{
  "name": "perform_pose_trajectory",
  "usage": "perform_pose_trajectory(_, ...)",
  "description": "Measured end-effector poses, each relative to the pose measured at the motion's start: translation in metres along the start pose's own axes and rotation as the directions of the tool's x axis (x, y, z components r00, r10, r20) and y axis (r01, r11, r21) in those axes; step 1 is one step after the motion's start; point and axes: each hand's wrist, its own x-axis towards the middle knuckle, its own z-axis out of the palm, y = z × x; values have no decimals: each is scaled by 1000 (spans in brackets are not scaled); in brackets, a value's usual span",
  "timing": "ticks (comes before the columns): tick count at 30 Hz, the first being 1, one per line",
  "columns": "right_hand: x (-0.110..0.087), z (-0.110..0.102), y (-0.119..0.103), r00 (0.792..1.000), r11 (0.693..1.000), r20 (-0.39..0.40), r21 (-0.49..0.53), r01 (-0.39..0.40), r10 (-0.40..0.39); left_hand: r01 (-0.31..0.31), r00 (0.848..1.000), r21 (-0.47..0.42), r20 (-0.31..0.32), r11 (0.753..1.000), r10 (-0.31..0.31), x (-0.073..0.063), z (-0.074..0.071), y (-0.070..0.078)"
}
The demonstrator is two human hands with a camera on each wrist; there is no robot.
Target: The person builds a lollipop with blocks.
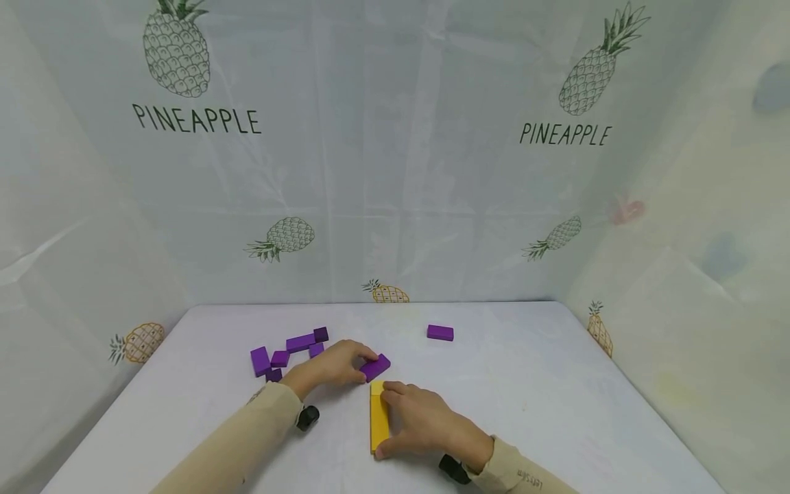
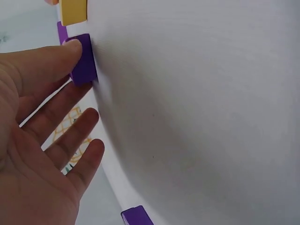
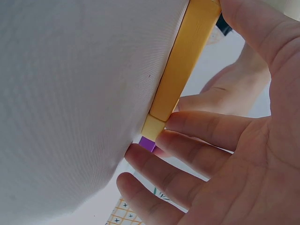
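Near the middle of the table, my left hand point(image 1: 336, 363) pinches a purple block point(image 1: 375, 368) between thumb and fingers. In the left wrist view the thumb lies on that block's face, while the other fingers spread out below. My right hand point(image 1: 426, 417) grips a yellow row, thumb at its near end and fingertips by its far end. The row is a long yellow block point(image 3: 185, 58) with a small yellow block point(image 3: 153, 127) against its far end. Just beyond the small one, a bit of purple block point(image 3: 147, 144) shows. The palm hides part of the row's right side in the head view.
Several purple blocks point(image 1: 261, 361) of differing sizes lie loosely grouped left of my left hand. One more purple block point(image 1: 440, 333) sits alone toward the back right. A pineapple-print sheet point(image 1: 395, 171) hangs behind the white table point(image 1: 555, 384).
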Motion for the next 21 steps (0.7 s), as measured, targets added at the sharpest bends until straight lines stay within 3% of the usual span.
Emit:
perform_pose_trajectory(11, 1, 1, 0, 1000, 1000, 7, 4, -2, 2, -8, 999, -28, -31, 1000, 7, 1, 4, -2)
perform_pose_trajectory(21, 2, 0, -1, 1000, 1000, 11, -2, 0, 0, -14, 1000, -112, -2, 994, 14, -1, 2, -2)
